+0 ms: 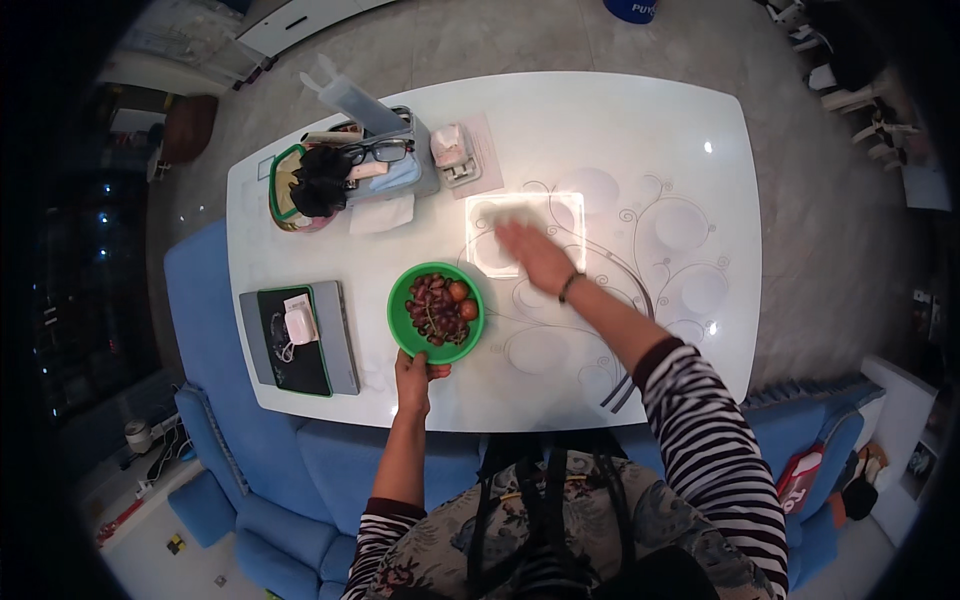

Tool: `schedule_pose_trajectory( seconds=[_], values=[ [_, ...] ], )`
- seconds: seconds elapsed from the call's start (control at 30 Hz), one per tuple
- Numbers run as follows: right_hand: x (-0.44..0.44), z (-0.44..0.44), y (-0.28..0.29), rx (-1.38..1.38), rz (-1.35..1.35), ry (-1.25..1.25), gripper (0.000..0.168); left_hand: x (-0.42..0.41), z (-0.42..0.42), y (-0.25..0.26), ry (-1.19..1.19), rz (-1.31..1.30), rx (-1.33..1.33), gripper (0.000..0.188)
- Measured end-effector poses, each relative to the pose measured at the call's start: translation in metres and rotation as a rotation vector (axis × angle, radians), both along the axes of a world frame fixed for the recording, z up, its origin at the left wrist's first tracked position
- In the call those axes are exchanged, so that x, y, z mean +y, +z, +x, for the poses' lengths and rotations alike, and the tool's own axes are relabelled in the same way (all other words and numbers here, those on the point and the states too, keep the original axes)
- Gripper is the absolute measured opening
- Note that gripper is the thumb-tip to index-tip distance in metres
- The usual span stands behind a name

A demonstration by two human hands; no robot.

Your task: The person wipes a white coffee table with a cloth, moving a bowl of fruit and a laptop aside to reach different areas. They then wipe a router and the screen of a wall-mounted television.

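Observation:
My left hand (pixel 417 379) grips the near rim of a green plastic bowl (pixel 397 330), thumb on the rim and fingers beneath. Red grapes (pixel 431 307) and a couple of round reddish fruits (pixel 463 300) lie in the bowl. To the right of it, my right hand (pixel 534 253) is stretched out over the white tabletop (pixel 637 135), palm down and blurred. It seems to hold nothing, though its underside is hidden; whether it touches the surface I cannot tell. Around it the glossy top reflects a bright square of light.
At the back left stand a gray organizer box (pixel 426 150) with eyeglasses (pixel 379 151) on it and a green-rimmed basket (pixel 279 195). A tissue (pixel 382 216) lies beside them. Front left is a gray laptop (pixel 343 337) under a black pad (pixel 307 371). A blue sofa (pixel 360 465) borders the table.

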State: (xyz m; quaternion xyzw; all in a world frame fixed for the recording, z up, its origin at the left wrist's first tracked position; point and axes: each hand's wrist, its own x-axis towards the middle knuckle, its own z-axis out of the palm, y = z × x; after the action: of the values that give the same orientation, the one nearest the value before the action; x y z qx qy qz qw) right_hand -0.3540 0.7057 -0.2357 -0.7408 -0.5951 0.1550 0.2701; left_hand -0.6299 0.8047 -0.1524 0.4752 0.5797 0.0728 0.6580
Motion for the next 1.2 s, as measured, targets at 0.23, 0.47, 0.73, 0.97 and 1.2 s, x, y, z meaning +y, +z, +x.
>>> schedule_pose_trajectory(
  seconds=[0.23,0.47,0.73,0.97,1.2],
  values=[
    [-0.077,0.041,0.013,-0.073,-0.106,-0.042,0.057,0.003,0.068,-0.028,-0.193,-0.033,-0.195,0.028],
    [0.0,0.132,0.016,-0.233,-0.089,-0.154,0.052,0.022,0.112,-0.05,-0.481,0.86,0.038,0.018],
    [0.113,0.165,0.0,-0.306,-0.064,-0.02,0.052,0.041,0.112,-0.069,-0.543,1.3,0.264,0.014],
    [0.102,0.238,-0.02,-0.37,-0.068,-0.472,0.055,0.045,0.11,-0.073,-0.595,1.297,0.283,0.013],
    [0.176,0.213,-0.029,-0.034,0.111,-0.382,0.047,0.047,0.113,-0.068,-0.633,1.269,0.286,0.012]
  ],
)
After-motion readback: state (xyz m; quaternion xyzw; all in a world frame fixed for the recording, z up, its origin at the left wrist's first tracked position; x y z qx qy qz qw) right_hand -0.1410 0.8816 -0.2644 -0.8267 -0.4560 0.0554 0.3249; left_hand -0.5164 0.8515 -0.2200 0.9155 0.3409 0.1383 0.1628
